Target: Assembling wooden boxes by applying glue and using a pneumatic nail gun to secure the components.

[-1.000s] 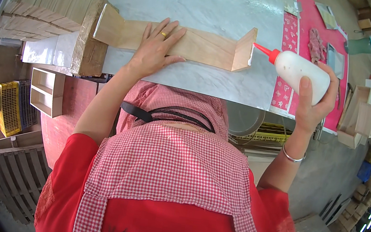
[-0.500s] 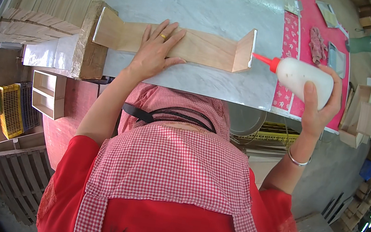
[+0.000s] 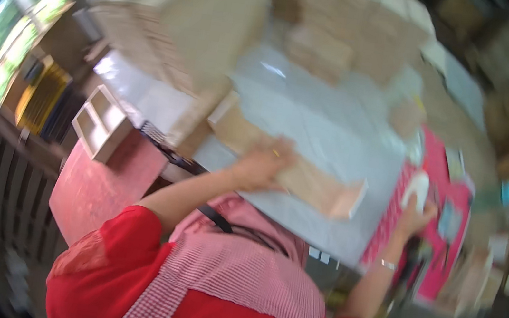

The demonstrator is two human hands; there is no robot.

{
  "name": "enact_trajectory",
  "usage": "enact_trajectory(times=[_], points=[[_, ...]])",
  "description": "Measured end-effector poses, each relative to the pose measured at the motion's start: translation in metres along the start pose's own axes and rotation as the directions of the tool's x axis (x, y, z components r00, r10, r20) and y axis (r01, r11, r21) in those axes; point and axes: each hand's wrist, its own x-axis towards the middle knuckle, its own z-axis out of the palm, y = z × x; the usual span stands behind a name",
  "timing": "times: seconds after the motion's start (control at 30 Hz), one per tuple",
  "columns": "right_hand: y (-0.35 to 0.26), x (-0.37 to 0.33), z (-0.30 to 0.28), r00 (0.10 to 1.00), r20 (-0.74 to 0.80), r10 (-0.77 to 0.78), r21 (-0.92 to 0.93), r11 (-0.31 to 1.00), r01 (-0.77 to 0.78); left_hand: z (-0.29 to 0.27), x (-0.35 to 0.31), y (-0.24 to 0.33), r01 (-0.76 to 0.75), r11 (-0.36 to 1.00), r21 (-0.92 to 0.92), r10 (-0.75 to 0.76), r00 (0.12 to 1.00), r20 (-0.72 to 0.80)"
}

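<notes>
Drawing the white bottle, clamped in the right hand, to three o'clock of the wooden piece on the surface, freeing its end, while keeping the left hand flat on top.

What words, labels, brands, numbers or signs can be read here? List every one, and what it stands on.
None can be read; the picture is blurred.
White bottle in the right hand: no legible lettering.
Wooden piece under the left hand: no legible lettering.
Small white patches below the table: too blurred to tell if printed.
</notes>
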Motion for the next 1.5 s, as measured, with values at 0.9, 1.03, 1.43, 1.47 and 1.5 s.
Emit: enact_trajectory(times=[0.9, 1.03, 1.43, 1.47, 1.5], points=[[-0.021, 0.002, -0.043, 0.973, 0.228, 0.025, -0.119, 0.993, 0.002, -0.411, -0.028, -0.18, 0.875, 0.445, 0.19, -0.591, 0.447, -0.671], [-0.034, -0.003, -0.036, 0.975, 0.223, 0.012, -0.1, 0.995, 0.011, -0.421, -0.034, -0.187, 0.85, 0.468, 0.243, -0.492, 0.478, -0.728], [-0.067, -0.006, -0.028, 0.964, 0.265, -0.001, -0.09, 0.996, 0.026, -0.443, -0.044, -0.169, 0.776, 0.576, 0.258, -0.402, 0.543, -0.737], [-0.07, -0.005, -0.028, 0.963, 0.269, -0.016, -0.08, 0.996, 0.039, -0.443, -0.045, -0.169, 0.757, 0.611, 0.231, -0.399, 0.547, -0.736], [-0.072, -0.005, -0.028, 0.963, 0.269, -0.017, -0.079, 0.996, 0.04, -0.442, -0.048, -0.168, 0.757, 0.611, 0.231, -0.399, 0.546, -0.737]])
